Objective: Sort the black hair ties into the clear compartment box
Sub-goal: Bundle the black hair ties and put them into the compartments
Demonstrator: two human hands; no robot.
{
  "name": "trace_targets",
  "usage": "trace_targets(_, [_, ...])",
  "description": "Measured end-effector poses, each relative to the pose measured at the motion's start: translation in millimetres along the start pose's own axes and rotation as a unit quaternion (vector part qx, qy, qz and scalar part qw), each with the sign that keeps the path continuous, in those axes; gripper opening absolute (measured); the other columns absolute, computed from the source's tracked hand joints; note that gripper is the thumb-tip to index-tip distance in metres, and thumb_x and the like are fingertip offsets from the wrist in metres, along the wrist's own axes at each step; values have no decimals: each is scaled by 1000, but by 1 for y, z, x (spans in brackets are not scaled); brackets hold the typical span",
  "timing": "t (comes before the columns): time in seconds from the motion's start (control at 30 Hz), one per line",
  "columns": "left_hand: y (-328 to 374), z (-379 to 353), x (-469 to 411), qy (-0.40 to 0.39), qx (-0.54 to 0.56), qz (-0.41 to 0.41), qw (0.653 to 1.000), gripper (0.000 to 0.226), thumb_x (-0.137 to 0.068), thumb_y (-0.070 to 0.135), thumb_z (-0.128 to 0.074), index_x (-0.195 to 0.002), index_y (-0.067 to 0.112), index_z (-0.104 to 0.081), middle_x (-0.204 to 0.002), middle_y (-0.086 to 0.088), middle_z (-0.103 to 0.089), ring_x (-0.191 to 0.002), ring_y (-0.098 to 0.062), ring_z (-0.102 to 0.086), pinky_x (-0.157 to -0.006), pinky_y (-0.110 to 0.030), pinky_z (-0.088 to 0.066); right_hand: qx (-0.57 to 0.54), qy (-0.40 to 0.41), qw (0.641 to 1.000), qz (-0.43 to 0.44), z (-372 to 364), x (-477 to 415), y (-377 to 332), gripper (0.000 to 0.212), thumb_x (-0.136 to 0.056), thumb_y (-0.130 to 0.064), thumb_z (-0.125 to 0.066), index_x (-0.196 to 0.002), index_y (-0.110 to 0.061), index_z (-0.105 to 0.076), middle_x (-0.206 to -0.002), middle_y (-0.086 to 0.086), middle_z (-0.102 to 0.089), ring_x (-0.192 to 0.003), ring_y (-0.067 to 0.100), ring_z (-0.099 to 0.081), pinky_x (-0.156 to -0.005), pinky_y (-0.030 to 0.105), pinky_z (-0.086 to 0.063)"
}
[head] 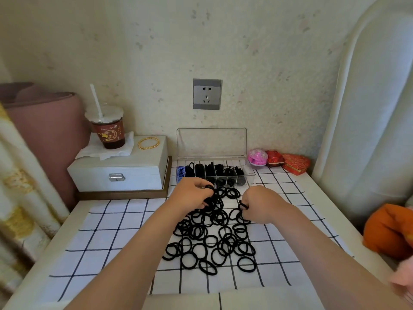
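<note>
Several hair ties (215, 217) are pinched by left hand (192, 194) and right hand (259, 203); tangles should be freed before boxing.

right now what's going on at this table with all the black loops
A person is sorting black hair ties into a clear compartment box. The loose ties lie in a pile on the checked cloth. The left hand grips a bunch at the far end of the pile, and the right hand pinches one or more beside it. The box stands just behind the pile, lid up, with most compartments already holding black ties; many are not yet sorted.
</note>
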State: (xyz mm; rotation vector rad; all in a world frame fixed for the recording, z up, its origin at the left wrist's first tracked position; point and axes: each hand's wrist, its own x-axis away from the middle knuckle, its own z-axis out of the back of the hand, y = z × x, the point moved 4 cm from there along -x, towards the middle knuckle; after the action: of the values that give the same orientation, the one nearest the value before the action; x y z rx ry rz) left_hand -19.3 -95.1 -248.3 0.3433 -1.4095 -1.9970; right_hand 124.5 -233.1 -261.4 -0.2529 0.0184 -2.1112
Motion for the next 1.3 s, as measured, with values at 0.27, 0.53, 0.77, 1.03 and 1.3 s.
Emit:
trace_targets(0.27, [1, -4, 1, 1, 30, -8, 1000, 27, -91, 12, -65, -116, 21, -71, -102, 1, -72, -80, -13, -71, -67, -15, -58, -232, 78, 969, -20, 17, 2, 7, 4, -86, -18, -66, -85, -17, -70, -74, 0, -72, -65, 14, -72, -56, 24, -53])
trace_targets(0.53, [0, -13, -3, 44, 50, -14, 998, 28, -92, 13, -66, -119, 18, -69, -96, 5, -69, -76, -12, -68, -76, -25, -60, -531, 52, 845, -30, 27, 5, -14, 9, -93, -12, -65, -96, -11, -73, -80, 6, -75, -65, 20, -71, -59, 32, -59])
trace_targets(0.77, [4, -29, 1, -98, 241, 42, 965, 21, -95, 14, -62, -112, 13, -74, -102, -9, -76, -94, -18, -71, -78, -25, -58, -540, 49, 840, -25, 28, 3, -30, 10, -90, -11, -68, -97, -5, -71, -81, 14, -75, -57, 19, -67, -48, 29, -54])
trace_targets(1.03, [6, -25, 1, -101, 220, 40, 969, 24, -94, 21, -65, -114, 10, -72, -108, -6, -73, -98, -14, -67, -79, -24, -58, -469, 89, 879, -24, 26, 1, -29, 8, -89, -11, -66, -96, -10, -71, -78, 16, -74, -52, 15, -66, -48, 29, -56])
trace_targets(1.3, [-1, -8, -7, -29, 124, 41, 991, 27, -94, 6, -61, -119, 12, -70, -109, -6, -72, -92, -12, -69, -78, -23, -60, -325, 48, 944, -15, 14, 4, -14, 16, -94, -29, -59, -91, -22, -74, -83, 0, -76, -58, 15, -67, -50, 26, -51])
